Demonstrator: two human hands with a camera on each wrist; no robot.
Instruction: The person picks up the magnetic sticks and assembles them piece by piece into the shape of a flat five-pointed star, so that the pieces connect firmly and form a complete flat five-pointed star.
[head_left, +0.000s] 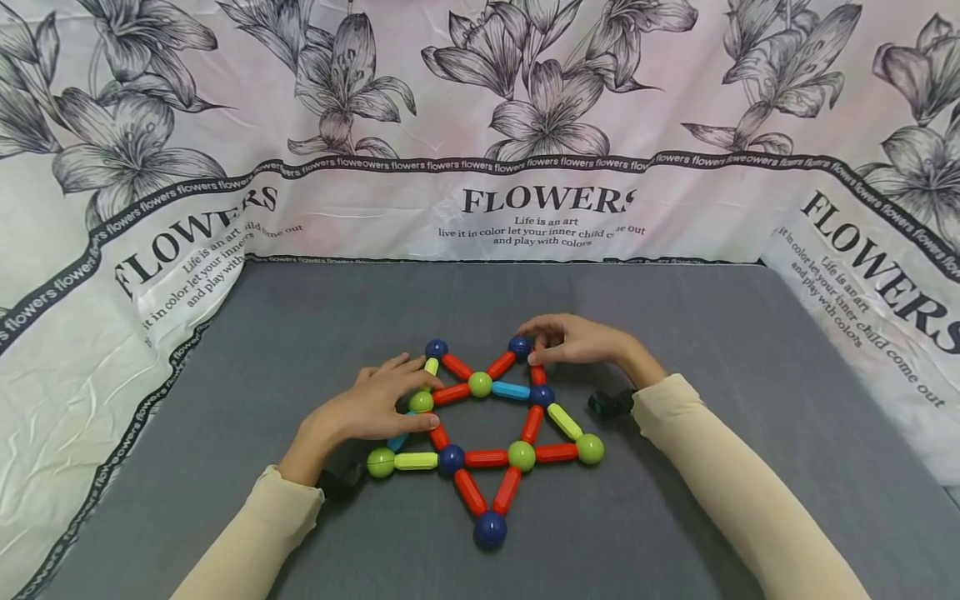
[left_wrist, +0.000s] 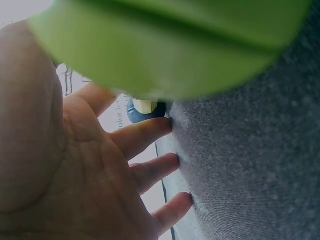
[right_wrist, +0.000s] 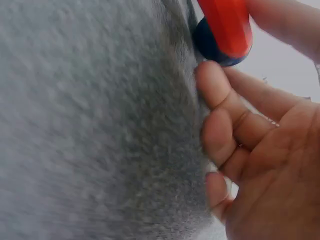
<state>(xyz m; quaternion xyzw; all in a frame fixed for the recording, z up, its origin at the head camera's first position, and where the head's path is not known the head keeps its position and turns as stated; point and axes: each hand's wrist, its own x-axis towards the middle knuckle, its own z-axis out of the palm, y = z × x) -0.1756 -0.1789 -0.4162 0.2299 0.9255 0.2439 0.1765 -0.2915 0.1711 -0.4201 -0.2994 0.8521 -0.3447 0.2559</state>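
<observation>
A flat star-like frame of magnetic rods and balls lies on the grey table. My left hand (head_left: 378, 404) spreads over its left side, fingers fairly straight, around a green ball (head_left: 422, 402) and partly covering a yellow rod (head_left: 431, 367) and a blue rod. In the left wrist view a green ball (left_wrist: 175, 50) looms close above the spread fingers (left_wrist: 145, 137). At the upper right point, my right hand (head_left: 573, 337) has thumb and curled fingers at a blue ball (head_left: 519, 347) and the red rod (right_wrist: 227, 25) joined to it; the rod's upper part is partly hidden.
The frame's front point is a blue ball (head_left: 491, 530); a green ball (head_left: 590, 449) forms its right point. A flower-printed cloth (head_left: 547, 217) stands behind and beside the grey table (head_left: 675, 300). Black wrist devices (head_left: 611, 403) sit by both sleeves.
</observation>
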